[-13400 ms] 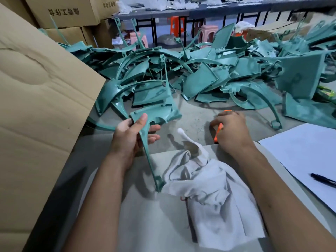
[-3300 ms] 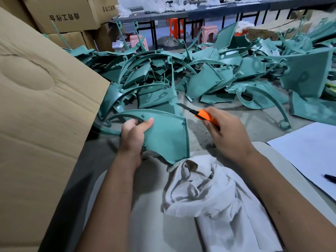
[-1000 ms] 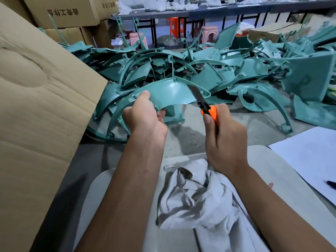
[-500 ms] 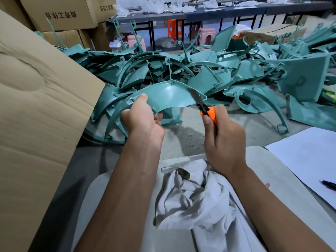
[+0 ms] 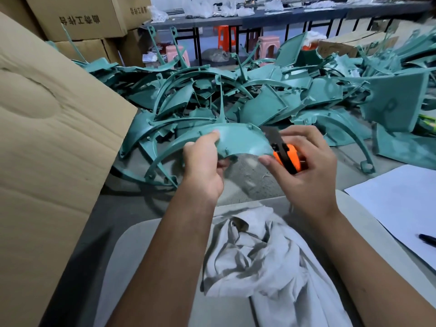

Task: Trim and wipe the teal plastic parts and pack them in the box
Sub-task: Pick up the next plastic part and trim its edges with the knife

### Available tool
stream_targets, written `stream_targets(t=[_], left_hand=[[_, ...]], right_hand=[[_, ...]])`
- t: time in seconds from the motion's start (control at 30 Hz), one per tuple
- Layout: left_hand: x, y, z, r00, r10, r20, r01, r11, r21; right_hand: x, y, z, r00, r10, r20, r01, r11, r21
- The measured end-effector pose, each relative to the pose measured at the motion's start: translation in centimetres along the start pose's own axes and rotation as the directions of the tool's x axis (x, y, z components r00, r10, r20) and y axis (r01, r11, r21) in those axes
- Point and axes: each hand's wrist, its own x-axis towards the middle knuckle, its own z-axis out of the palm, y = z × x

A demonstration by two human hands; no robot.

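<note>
My left hand (image 5: 204, 165) pinches a curved teal plastic part (image 5: 240, 141) by its left end and holds it up above the grey floor. My right hand (image 5: 304, 166) grips an orange utility knife (image 5: 286, 155) whose dark blade lies against the part's right edge. A crumpled white cloth (image 5: 264, 258) lies on the pale board (image 5: 141, 263) below my forearms. The open cardboard box flap (image 5: 52, 142) fills the left side.
A big pile of teal plastic parts (image 5: 271, 100) covers the floor ahead. White paper (image 5: 401, 204) with a black pen (image 5: 427, 239) lies at the right. Stacked cartons (image 5: 80, 22) stand at the back left, with long tables and plastic stools behind the pile.
My right hand has turned palm-up and shifted right with the knife, its fingers spread more. The teal part has tilted flatter in my left hand.
</note>
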Motion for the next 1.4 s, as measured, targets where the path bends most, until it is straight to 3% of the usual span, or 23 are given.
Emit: stream_targets(t=[0.13, 0.2, 0.4, 0.5, 0.57, 0.63, 0.73, 0.8, 0.93, 1.0, 1.07, 1.2, 1.3, 1.4], left_hand=[[0.2, -0.6, -0.4, 0.967, -0.068, 0.246, 0.056, 0.997, 0.054], [0.3, -1.1, -0.7, 0.951, -0.066, 0.302, 0.037, 0.994, 0.101], [1.2, -2.3, -2.3, 0.965, -0.008, 0.261, -0.104, 0.904, 0.414], [1.8, -1.7, -3.4, 0.99, 0.053, 0.13, -0.1, 0.918, 0.385], [2.1, -1.3, -4.1, 0.99, 0.079, 0.119, -0.117, 0.927, 0.357], [2.1, -1.3, -4.6, 0.968, 0.084, 0.237, -0.167, 0.92, 0.354], [1.5, -1.8, -4.4, 0.891, 0.083, 0.446, -0.221, 0.938, 0.266], [1.4, -2.3, -4.0, 0.86, 0.151, 0.487, -0.267, 0.947, 0.178], [1.9, -2.5, -4.2, 0.884, 0.35, 0.311, -0.4, 0.91, 0.112], [2.4, -2.5, -4.8, 0.869, 0.398, 0.292, -0.446, 0.887, 0.119], [2.9, -2.4, -5.2, 0.877, 0.399, 0.269, -0.434, 0.897, 0.082], [3.1, -2.4, -5.2, 0.892, 0.387, 0.233, -0.41, 0.91, 0.06], [3.1, -2.4, -5.4, 0.893, 0.382, 0.24, -0.404, 0.913, 0.051], [3.2, -2.3, -5.6, 0.887, 0.394, 0.242, -0.414, 0.91, 0.036]], right_hand=[[-0.5, -0.4, 0.7, 0.953, 0.248, -0.176, -0.201, 0.948, 0.245], [-0.1, -0.2, 0.3, 0.892, 0.338, -0.299, -0.27, 0.931, 0.247], [1.4, 1.7, -1.6, 0.698, 0.485, -0.527, -0.427, 0.873, 0.236], [1.9, 1.8, -2.7, 0.67, 0.492, -0.556, -0.403, 0.87, 0.284], [1.9, 1.5, -2.5, 0.685, 0.527, -0.504, -0.369, 0.847, 0.383], [1.7, 1.0, -1.6, 0.697, 0.6, -0.393, -0.412, 0.784, 0.465], [0.8, 0.1, 0.2, 0.696, 0.712, -0.099, -0.56, 0.623, 0.546], [0.1, 0.0, 1.0, 0.677, 0.731, 0.084, -0.65, 0.54, 0.535], [0.2, 0.8, 1.0, 0.696, 0.698, 0.169, -0.693, 0.59, 0.415], [0.4, 1.5, 0.7, 0.629, 0.753, 0.192, -0.757, 0.537, 0.372], [0.4, 2.0, 0.4, 0.58, 0.771, 0.262, -0.805, 0.495, 0.327], [0.3, 1.1, 0.1, 0.598, 0.682, 0.422, -0.787, 0.599, 0.148], [0.4, 0.0, -0.1, 0.59, 0.618, 0.519, -0.776, 0.612, 0.153], [1.0, 0.0, -0.9, 0.542, 0.6, 0.588, -0.811, 0.556, 0.181]])
